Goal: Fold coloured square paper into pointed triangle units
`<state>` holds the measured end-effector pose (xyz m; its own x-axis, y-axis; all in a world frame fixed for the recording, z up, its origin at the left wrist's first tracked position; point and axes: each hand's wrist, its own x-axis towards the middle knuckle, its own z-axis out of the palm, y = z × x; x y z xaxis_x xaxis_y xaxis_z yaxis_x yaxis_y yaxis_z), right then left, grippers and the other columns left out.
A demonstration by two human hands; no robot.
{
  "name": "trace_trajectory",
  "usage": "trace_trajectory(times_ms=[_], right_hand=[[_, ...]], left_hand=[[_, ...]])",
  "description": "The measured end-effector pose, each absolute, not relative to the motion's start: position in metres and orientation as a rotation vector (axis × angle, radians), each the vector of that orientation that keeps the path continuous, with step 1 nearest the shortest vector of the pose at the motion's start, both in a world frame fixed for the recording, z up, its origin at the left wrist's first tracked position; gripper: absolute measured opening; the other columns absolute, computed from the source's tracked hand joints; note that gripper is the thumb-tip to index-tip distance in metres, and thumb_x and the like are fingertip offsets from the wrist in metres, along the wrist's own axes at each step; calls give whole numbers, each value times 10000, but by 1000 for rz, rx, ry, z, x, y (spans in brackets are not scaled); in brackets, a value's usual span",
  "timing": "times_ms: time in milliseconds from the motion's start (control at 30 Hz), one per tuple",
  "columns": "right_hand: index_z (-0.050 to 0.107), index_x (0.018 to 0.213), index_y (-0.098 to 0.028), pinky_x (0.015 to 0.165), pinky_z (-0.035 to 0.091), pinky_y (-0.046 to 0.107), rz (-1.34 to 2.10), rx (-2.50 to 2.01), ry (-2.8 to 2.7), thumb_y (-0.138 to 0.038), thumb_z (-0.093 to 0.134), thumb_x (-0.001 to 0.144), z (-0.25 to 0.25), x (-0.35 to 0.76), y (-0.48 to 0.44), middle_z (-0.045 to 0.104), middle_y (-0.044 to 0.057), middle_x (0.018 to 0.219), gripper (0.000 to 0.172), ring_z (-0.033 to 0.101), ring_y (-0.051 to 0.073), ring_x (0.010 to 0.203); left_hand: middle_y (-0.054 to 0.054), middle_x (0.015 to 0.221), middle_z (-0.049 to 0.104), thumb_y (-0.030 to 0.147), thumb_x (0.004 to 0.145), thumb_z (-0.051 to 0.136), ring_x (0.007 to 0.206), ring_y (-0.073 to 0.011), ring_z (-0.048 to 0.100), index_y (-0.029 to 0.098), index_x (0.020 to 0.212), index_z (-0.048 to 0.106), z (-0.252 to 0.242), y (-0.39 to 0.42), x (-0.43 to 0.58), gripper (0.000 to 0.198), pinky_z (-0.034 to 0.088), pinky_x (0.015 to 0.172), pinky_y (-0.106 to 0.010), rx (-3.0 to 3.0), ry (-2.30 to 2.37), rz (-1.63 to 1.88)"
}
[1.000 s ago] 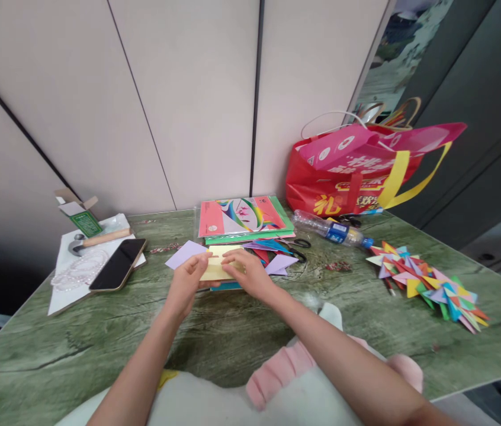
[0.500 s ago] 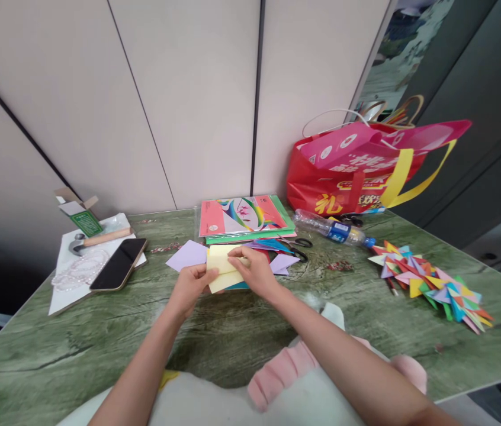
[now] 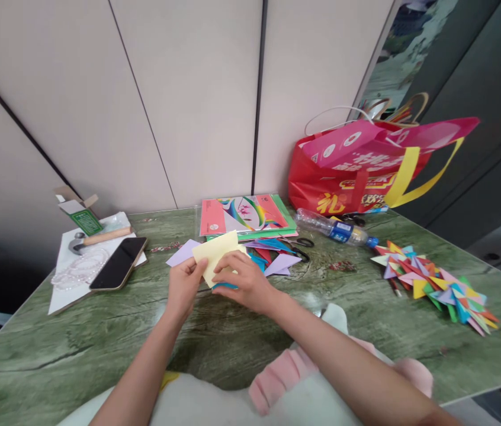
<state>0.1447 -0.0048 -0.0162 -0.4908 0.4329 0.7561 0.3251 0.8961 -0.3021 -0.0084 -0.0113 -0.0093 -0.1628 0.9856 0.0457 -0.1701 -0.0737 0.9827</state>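
A piece of pale yellow paper [image 3: 215, 251] is held up over the middle of the table, tilted, with a crease across it. My left hand [image 3: 186, 284] pinches its lower left edge between thumb and fingers. My right hand [image 3: 244, 281] is closed at the paper's right side, fingers curled against it; part of the paper is hidden behind them. Beneath and behind the hands lie folded paper pieces: a lilac one [image 3: 182, 253] on the left, another lilac one [image 3: 281, 264] on the right, with blue and red pieces among them.
Packs of coloured paper [image 3: 244, 216] lie behind, beside black-handled scissors [image 3: 304, 242]. A plastic bottle [image 3: 339, 231], a red bag [image 3: 343, 171] and a row of folded colourful pieces [image 3: 437, 284] are on the right. A phone [image 3: 118, 264], hammer [image 3: 102, 238] and small green box [image 3: 85, 220] stand left.
The yellow paper has been lifted and turned, its left corner now raised. My right hand has shifted down, with its fingers more curled.
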Motion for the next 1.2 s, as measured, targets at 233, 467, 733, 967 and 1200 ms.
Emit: trace_trajectory(times_ms=[233, 467, 733, 967, 1200], right_hand=[[601, 731, -203, 759, 441, 321, 308, -715, -1964, -178, 578, 778, -20, 143, -4, 613, 44, 820, 58, 528, 174, 832], [649, 679, -200, 914, 360, 402, 392, -983, -1736, -217, 623, 727, -17, 145, -4, 474, 89, 1162, 57, 430, 243, 1113], [678, 649, -195, 706, 449, 314, 651, -1080, -1595, -259, 653, 691, -22, 146, 4, 575, 45, 810, 80, 569, 189, 773], [670, 646, -184, 678, 443, 297, 736, -1061, -1516, -288, 658, 686, -23, 148, 7, 631, 38, 737, 112, 588, 180, 717], [656, 618, -174, 679, 431, 296, 745, -1068, -1524, -262, 686, 654, -21, 148, 6, 646, 36, 699, 100, 579, 181, 707]], left_hand=[[-55, 767, 718, 313, 591, 736, 673, -196, 645, 118, 889, 701, -7, -13, -5, 357, 528, 594, -292, 992, 1065, 1457], [-81, 868, 717, 341, 609, 729, 834, -263, 654, 110, 908, 690, -2, -17, -4, 380, 553, 721, -396, 1009, 1026, 1411], [-87, 904, 714, 333, 639, 720, 815, -258, 671, 119, 930, 675, 0, -18, -6, 365, 550, 742, -385, 1047, 988, 1322], [-116, 998, 696, 205, 613, 747, 921, -255, 646, 124, 1043, 627, -1, -17, -6, 454, 522, 804, -345, 1005, 894, 1247], [-113, 1013, 692, 179, 654, 716, 926, -244, 646, 117, 1022, 630, -3, -17, -8, 384, 524, 779, -309, 973, 869, 1227]])
